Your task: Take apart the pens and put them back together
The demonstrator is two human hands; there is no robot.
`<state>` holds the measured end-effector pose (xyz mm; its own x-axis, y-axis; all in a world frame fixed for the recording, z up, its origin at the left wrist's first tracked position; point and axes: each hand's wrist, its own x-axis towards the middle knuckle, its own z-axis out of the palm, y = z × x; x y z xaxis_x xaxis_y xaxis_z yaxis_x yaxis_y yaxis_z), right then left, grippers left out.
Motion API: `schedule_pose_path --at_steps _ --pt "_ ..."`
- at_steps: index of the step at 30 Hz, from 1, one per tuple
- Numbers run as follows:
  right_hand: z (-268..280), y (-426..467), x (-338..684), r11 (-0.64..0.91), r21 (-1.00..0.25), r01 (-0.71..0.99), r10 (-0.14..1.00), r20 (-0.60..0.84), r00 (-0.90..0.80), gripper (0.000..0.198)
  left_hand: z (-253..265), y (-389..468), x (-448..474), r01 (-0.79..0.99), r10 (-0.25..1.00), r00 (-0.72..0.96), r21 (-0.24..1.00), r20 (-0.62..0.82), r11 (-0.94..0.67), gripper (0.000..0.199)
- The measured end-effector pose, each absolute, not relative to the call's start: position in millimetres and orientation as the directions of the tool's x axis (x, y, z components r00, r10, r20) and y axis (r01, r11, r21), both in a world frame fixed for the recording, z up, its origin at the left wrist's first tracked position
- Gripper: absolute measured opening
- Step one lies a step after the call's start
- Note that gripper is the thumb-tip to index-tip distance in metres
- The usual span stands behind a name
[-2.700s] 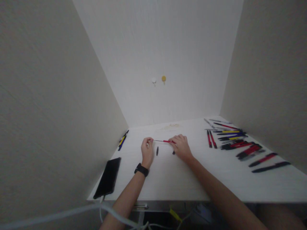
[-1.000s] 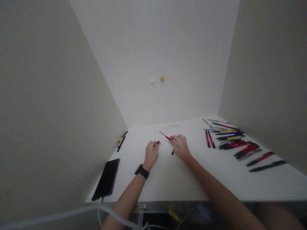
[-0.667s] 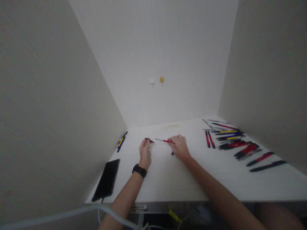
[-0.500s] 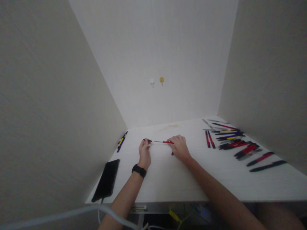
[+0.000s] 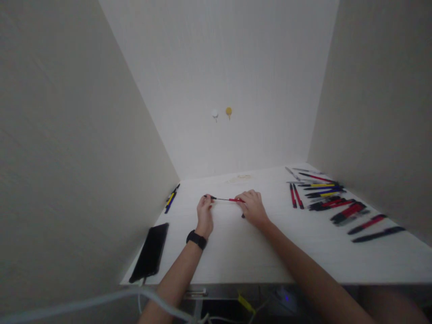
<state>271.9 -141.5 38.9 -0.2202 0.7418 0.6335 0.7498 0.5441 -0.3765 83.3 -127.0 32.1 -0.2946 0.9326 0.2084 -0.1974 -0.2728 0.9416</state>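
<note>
My left hand [image 5: 204,212], with a dark watch on its wrist, pinches a small black pen tip piece [image 5: 212,197] between thumb and fingers. My right hand [image 5: 252,206] is closed on a red pen barrel [image 5: 232,200], partly hidden by the fingers. From the barrel a thin refill [image 5: 222,199] points left, and its end meets the black tip piece. A small black pen part [image 5: 243,216] lies on the white desk [image 5: 232,252] just under my right hand.
Many loose pens [image 5: 324,194] in red, black, blue and yellow lie along the right side. A few pens [image 5: 170,200] lie by the left wall. A black phone [image 5: 149,253] with a white cable [image 5: 101,299] lies front left. Two hooks [image 5: 228,111] are on the back wall.
My left hand has shifted slightly right, and the gap between the black tip piece and the refill has closed. My right hand has stayed almost still.
</note>
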Motion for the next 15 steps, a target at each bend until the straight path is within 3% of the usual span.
schedule_pose_path --at_steps 8,15 --pt "38.2 -141.2 273.2 0.547 -0.378 0.747 0.737 0.640 -0.216 0.016 30.8 -126.4 83.0 -0.147 0.909 -0.303 0.928 0.286 -0.341 0.027" --pt "40.5 -142.2 271.8 0.569 -0.392 0.723 0.736 0.635 -0.235 0.015 31.4 -129.3 86.9 -0.083 0.931 -0.173 0.937 0.322 -0.340 0.028"
